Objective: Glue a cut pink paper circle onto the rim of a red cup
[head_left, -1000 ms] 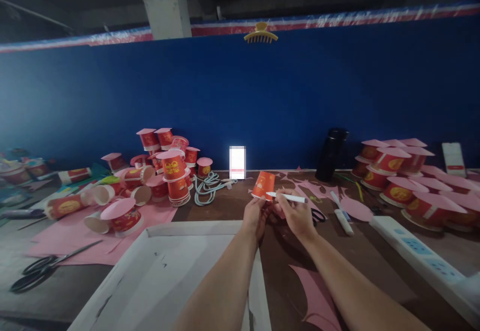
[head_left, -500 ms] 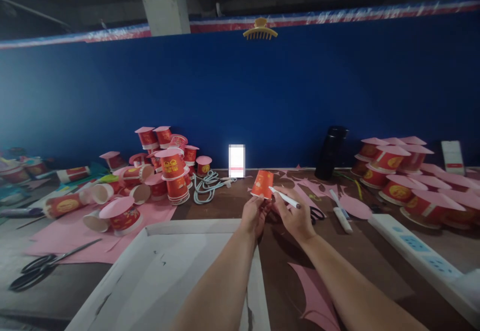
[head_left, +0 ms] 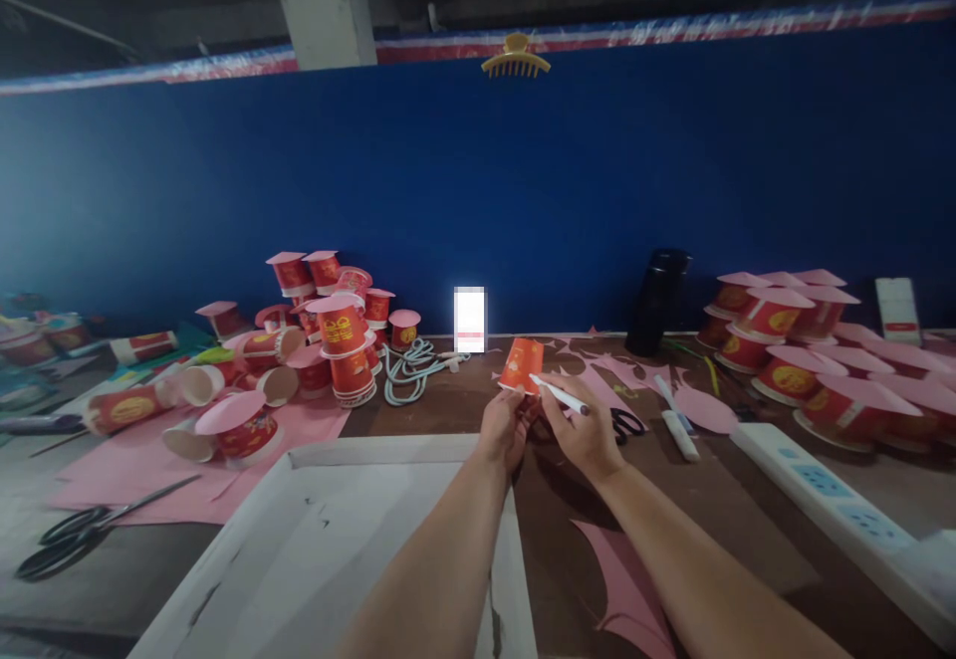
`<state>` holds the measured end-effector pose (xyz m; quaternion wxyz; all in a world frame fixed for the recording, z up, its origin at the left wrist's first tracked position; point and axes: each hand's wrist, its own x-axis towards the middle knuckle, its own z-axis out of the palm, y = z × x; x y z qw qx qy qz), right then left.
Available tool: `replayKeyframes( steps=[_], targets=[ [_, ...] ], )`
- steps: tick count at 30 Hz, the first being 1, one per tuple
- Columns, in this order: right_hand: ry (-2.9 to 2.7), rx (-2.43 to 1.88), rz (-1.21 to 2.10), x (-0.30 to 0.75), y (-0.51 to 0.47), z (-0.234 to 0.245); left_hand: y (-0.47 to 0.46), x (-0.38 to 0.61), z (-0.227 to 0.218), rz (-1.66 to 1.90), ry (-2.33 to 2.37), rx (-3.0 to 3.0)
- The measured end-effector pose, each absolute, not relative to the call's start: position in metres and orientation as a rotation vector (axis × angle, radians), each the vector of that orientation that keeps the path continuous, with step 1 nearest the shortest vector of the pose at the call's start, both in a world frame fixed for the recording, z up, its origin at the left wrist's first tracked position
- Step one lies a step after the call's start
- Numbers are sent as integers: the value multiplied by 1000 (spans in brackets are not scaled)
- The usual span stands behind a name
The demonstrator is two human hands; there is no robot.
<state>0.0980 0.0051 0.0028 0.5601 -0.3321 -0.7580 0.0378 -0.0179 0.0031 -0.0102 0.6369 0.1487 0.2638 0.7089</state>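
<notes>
My left hand (head_left: 503, 428) is closed on the rim of a red paper cup (head_left: 522, 364), turned upside down above the brown table. My right hand (head_left: 579, 428) pinches a white pen (head_left: 559, 395), whose tip touches the cup's rim on the right side. Pink paper (head_left: 569, 383) lies under the cup and behind my right hand. Black scissors (head_left: 625, 425) rest just right of that hand.
A white cardboard tray (head_left: 321, 549) sits in front of me. Red cups with pink lids pile at left (head_left: 338, 340) and right (head_left: 777, 340). A white power strip (head_left: 829, 495), glue stick (head_left: 679, 433), black bottle (head_left: 657, 303), cable coil (head_left: 410, 365) and second scissors (head_left: 82, 530) lie around.
The pen has swung from lying level to slanting down-right, its tip staying at the cup's rim. Both hands and the cup have shifted only slightly.
</notes>
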Motion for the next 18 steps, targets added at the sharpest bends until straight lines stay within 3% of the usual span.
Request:
replayKeyframes(
  steps=[18],
  targets=[
    [-1799, -803, 56, 98, 5, 3, 2, -17, -8, 1606, 618, 392]
  ],
)
